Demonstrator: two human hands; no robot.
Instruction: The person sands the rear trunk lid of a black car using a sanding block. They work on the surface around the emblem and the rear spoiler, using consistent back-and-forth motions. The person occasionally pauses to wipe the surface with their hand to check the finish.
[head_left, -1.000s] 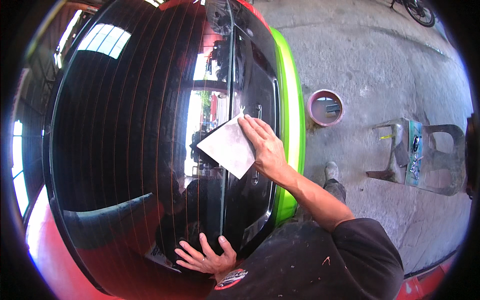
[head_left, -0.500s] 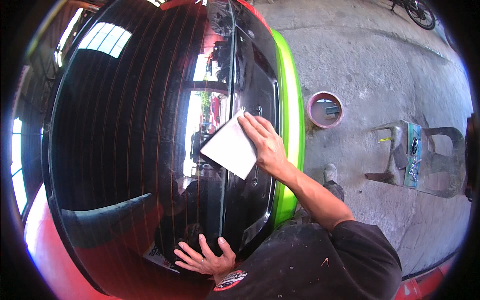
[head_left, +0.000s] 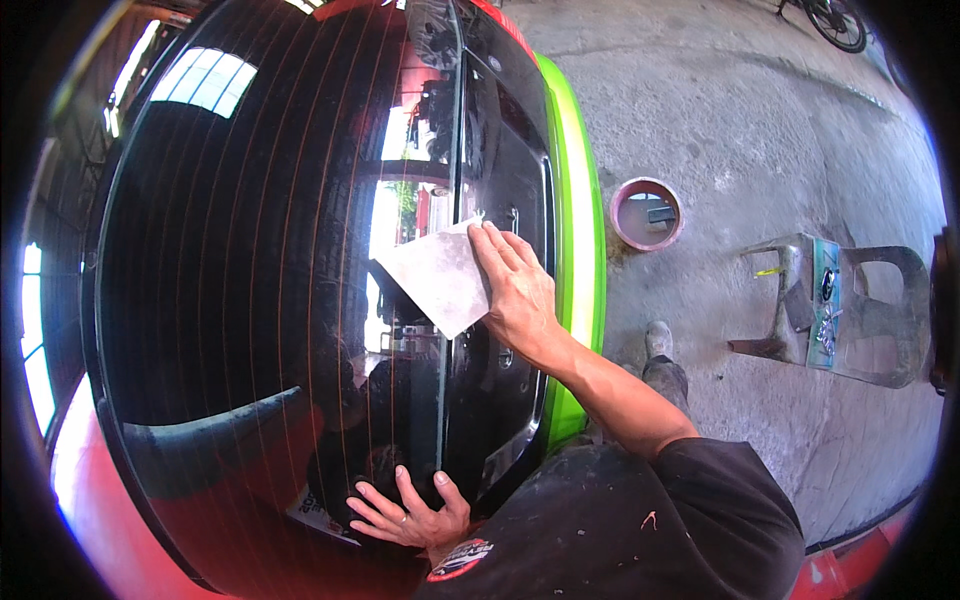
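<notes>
My right hand [head_left: 518, 290] grips a whitish square sheet [head_left: 440, 278], which looks like sandpaper with grey smudges on its pale side. The fingers close over its right corner, and its face beneath is hidden. The sheet is over the seam between a car's dark rear window [head_left: 250, 280] and the black tailgate panel [head_left: 505, 150]. Lower down, my left hand [head_left: 420, 515] is open on the glass near its lower edge, fingers spread and a ring on one of them. Bright windows reflect in the glass.
A lime-green bumper [head_left: 585, 240] runs along the tailgate's right side. On the concrete floor [head_left: 720, 120] stand a round pinkish bucket [head_left: 620, 225] with murky water and a dark block, and a worn plastic stool [head_left: 880, 365] with small items on it. A bicycle wheel [head_left: 838, 25] shows at upper right.
My right hand has moved a little to the left with the sheet, which now shows greyer and reaches further over the window. The left hand stays in place.
</notes>
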